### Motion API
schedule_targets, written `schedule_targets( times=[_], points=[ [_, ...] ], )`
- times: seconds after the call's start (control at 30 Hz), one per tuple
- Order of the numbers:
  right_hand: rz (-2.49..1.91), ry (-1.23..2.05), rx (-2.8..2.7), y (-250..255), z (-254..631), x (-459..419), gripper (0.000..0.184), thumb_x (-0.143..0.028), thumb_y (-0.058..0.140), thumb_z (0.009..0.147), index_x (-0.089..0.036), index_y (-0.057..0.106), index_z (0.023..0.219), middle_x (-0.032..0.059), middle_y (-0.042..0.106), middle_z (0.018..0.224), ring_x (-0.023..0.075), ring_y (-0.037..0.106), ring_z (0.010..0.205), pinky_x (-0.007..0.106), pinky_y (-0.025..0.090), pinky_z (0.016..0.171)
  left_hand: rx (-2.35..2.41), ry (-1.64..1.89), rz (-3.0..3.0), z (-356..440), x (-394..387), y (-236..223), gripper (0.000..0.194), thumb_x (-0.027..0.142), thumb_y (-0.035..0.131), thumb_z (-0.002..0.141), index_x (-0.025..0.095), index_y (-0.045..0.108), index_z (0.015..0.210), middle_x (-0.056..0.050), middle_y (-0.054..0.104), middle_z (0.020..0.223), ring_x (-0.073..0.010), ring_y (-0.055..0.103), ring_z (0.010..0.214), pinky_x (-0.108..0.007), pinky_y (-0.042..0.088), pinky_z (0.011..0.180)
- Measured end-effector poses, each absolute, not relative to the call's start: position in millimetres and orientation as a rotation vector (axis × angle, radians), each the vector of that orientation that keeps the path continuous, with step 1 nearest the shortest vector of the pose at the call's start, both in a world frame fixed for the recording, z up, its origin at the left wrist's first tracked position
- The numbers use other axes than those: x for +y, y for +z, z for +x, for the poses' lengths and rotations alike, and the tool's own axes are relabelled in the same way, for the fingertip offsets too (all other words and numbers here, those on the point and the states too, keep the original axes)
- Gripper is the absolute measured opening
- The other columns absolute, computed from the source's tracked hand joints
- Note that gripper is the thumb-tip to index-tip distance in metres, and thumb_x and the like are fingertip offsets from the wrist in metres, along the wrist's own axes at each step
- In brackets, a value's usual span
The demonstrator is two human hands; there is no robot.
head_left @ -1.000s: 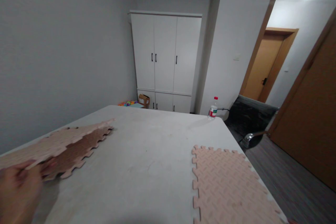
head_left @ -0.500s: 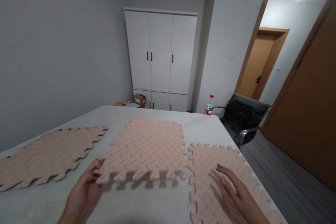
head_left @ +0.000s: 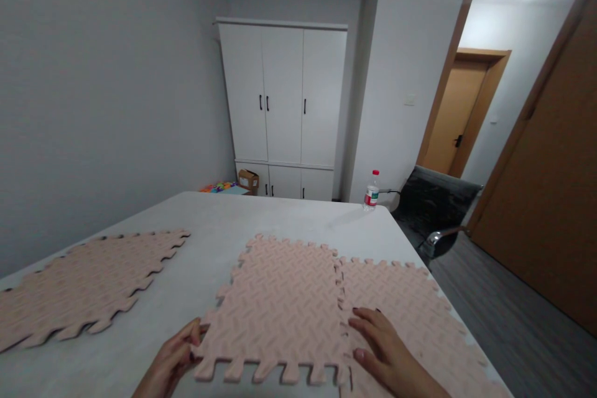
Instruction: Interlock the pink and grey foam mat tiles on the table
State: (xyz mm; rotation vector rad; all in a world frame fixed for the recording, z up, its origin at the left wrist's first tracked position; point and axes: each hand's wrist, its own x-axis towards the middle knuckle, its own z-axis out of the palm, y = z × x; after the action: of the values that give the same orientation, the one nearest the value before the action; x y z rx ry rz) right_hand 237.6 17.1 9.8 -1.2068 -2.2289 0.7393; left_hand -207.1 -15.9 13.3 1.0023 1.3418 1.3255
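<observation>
A pink foam mat tile (head_left: 284, 298) with jigsaw edges lies in front of me on the white table. My left hand (head_left: 175, 354) pinches its left edge near the front corner. Along its right side the tile meets a second pink foam mat (head_left: 396, 298), their teeth close together; I cannot tell whether they interlock. My right hand (head_left: 385, 348) rests with fingers spread on the second mat, fingertips beside the seam. Farther left, apart from these, lies another pink mat (head_left: 88, 286).
The white table (head_left: 209, 217) carries a bottle with a red cap (head_left: 372, 191) at its far right corner. A black chair (head_left: 433, 208) stands beyond the right edge. Behind are a cardboard box (head_left: 249, 180) and a white cabinet (head_left: 284, 93).
The middle tile has come nearer and to the right, its right edge now against the right mat. My left hand moved with it; my right hand shifted left to the seam.
</observation>
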Motion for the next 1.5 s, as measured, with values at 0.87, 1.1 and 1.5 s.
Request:
schedule_targets(
  times=[0.87, 1.1, 1.5],
  points=[
    [-1.136, 0.652, -2.36, 0, 243, 17, 0.031, -0.041, 0.046, 0.088, -0.034, 0.054, 0.117, 0.0041, 0.042, 0.14, 0.0209, 0.029, 0.134, 0.056, 0.006, 0.111, 2.152, 0.558, 2.225, -237, -26, -14, 0.019, 0.037, 0.052, 0.07, 0.027, 0.068, 0.075, -0.003, 0.067, 0.112, -0.0283, 0.055, 0.111, -0.044, 0.037, 0.1],
    [-1.142, 0.703, -2.304, 3, 242, 14, 0.032, -0.041, 0.047, 0.087, -0.033, 0.054, 0.117, 0.0057, 0.043, 0.139, 0.0205, 0.032, 0.132, 0.055, 0.008, 0.111, 2.312, 0.465, 2.139, -244, -33, -22, 0.043, 0.042, 0.049, 0.072, 0.028, 0.063, 0.11, -0.005, 0.06, 0.125, -0.0284, 0.051, 0.119, -0.049, 0.034, 0.103],
    [-1.182, 0.702, -2.242, 5, 241, 15, 0.036, -0.041, 0.047, 0.087, -0.028, 0.053, 0.12, 0.0103, 0.043, 0.137, 0.0224, 0.033, 0.131, 0.054, 0.013, 0.111, 2.356, 0.225, 2.108, -184, -19, -43, 0.065, 0.054, 0.045, 0.076, 0.013, 0.05, 0.127, -0.017, 0.05, 0.131, -0.0298, 0.048, 0.12, -0.045, 0.037, 0.099]
  ],
)
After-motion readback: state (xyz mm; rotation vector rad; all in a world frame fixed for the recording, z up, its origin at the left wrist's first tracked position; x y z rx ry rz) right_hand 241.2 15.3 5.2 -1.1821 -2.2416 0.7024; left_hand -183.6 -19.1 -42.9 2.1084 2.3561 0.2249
